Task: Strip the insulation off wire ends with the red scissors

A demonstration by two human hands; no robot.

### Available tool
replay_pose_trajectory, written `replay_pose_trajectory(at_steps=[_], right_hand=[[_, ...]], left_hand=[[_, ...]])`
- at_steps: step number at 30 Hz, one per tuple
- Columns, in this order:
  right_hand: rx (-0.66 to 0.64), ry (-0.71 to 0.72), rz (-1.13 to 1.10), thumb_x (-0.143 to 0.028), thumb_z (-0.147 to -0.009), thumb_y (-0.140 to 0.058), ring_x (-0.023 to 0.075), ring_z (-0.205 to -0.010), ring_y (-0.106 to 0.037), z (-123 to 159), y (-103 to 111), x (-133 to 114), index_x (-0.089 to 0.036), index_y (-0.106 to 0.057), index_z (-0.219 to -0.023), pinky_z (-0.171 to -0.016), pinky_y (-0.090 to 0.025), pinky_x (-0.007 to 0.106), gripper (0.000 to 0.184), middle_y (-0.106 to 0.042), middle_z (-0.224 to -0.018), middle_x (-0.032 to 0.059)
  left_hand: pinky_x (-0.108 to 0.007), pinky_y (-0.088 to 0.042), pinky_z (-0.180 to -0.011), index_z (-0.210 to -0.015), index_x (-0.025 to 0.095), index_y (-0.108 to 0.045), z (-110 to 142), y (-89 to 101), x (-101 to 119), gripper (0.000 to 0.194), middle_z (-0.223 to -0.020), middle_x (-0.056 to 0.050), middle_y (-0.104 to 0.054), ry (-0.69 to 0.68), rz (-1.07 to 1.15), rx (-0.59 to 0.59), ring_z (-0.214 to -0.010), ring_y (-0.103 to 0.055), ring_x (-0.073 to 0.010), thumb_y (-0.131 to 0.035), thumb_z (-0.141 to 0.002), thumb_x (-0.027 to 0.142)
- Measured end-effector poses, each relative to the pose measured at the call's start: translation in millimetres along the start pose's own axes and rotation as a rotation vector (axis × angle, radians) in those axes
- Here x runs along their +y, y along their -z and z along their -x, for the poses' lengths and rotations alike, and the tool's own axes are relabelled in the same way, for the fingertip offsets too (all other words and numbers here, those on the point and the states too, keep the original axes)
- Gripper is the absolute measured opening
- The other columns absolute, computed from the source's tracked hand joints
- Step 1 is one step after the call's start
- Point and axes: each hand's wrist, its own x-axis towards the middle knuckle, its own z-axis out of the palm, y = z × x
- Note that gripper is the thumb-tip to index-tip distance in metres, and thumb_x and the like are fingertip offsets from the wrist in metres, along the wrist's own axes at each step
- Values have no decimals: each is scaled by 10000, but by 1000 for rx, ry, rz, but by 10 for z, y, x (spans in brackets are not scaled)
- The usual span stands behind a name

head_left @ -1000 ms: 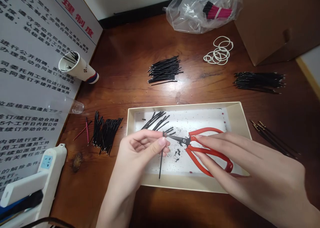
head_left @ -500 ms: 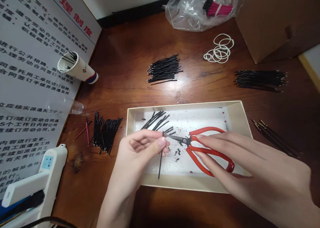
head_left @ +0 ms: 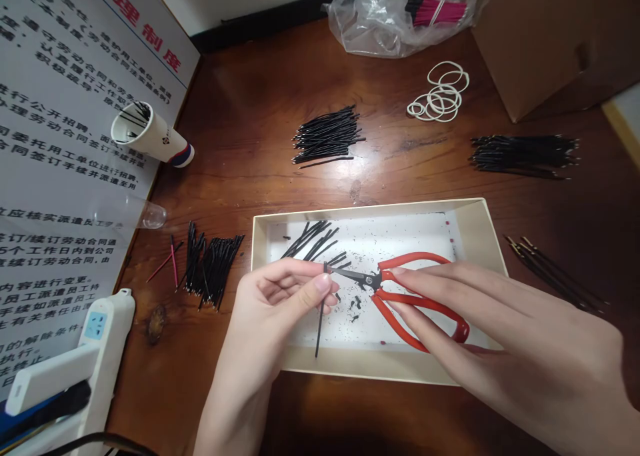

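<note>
Between the thumb and fingers of my left hand (head_left: pixel 285 303) is a short black wire (head_left: pixel 320 326), its lower end hanging down and its top poking just above the fingertips. My right hand (head_left: pixel 505 323) grips red-handled scissors (head_left: pixel 420 259), with the dark blades pointing left. Their tips meet the wire near its top end; whether they cut into it is too small to tell. Both hands are over a shallow cardboard box (head_left: pixel 400 369) with a white bottom. Loose black wires (head_left: pixel 313 239) lie in its left part, and small black scraps (head_left: pixel 356 304) lie beneath the scissors.
Bundles of black wires lie left (head_left: pixel 215 266), behind (head_left: pixel 327 135) and right (head_left: pixel 525 155) of the box. Farther back are white rubber bands (head_left: pixel 440 103) and a plastic bag (head_left: pixel 370 23). A paper cup (head_left: pixel 155 136) and a power strip (head_left: pixel 103 336) stand at left.
The view has shifted very slightly. Both hands, the wire and the scissors hold nearly the same position.
</note>
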Motion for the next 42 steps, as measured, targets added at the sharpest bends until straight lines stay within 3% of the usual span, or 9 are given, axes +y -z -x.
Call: replay_pose_trajectory(at_steps=[11, 20, 28, 33, 35, 37, 39, 42], right_hand=[[25, 18, 32, -147, -927, -627, 112, -771, -716, -18, -10, -8, -174, -672, -987, -780, -558, 168, 80, -770, -900, 23], [3, 24, 0, -96, -912, -620, 130, -787, -722, -12, -17, -21, -167, -672, -958, -786, -554, 182, 100, -772, -920, 47], [47, -161, 5, -201, -937, -610, 167, -777, -731, -20, -36, -44, -202, -630, -1010, -754, -556, 242, 75, -762, -900, 34], [-49, -173, 181, -178, -956, -545, 204, -661, -693, -15, -151, 63, -156, -635, -931, -522, -496, 308, 96, -712, -839, 68], [-61, -165, 220, -141, -946, -542, 205, -636, -681, -30, -141, 68, -143, -639, -879, -488, -471, 312, 118, -700, -832, 76], [-24, -136, 167, -96, -931, -562, 193, -691, -690, -69, -97, 23, -142, -645, -876, -557, -503, 299, 110, -707, -870, 76], [7, -103, -12, -66, -915, -600, 167, -794, -698, -119, -49, -58, -157, -659, -931, -693, -534, 269, 110, -717, -910, 52], [-44, -51, -310, -70, -904, -640, 128, -846, -683, -170, -33, -172, -189, -669, -980, -777, -532, 231, 144, -715, -921, 12]], left_hand=[[-79, -527, -577, -734, 191, -790, -12, 15, -14, 86, -634, 15, -750, -33, -28, -6, -554, -667, -49, -867, -697, 186], [-81, -534, -583, -706, 195, -780, -11, 34, -25, 91, -633, 30, -746, -43, -85, 6, -551, -668, -47, -854, -701, 142], [-72, -524, -585, -757, 211, -791, -27, 24, -41, 71, -643, 28, -747, -48, -76, -7, -564, -664, -41, -854, -726, 220], [-95, -511, -536, -791, 213, -775, 5, 45, -48, 55, -649, 33, -725, -89, -85, -25, -553, -635, -49, -809, -781, 255], [-110, -502, -513, -812, 228, -765, 25, 48, -47, 30, -630, 49, -697, -127, -147, -38, -544, -624, -56, -776, -812, 256], [-121, -492, -510, -815, 237, -757, 49, 35, -44, 24, -621, 57, -685, -187, -281, -29, -538, -617, -59, -745, -835, 243], [-136, -492, -546, -807, 235, -752, 76, 10, -44, 48, -673, 50, -714, -282, -462, -3, -591, -637, -72, -725, -839, 214], [-186, -501, -652, -799, 234, -748, 118, -19, -57, 101, -791, 31, -755, -450, -719, 7, -740, -668, -113, -684, -852, 177]])
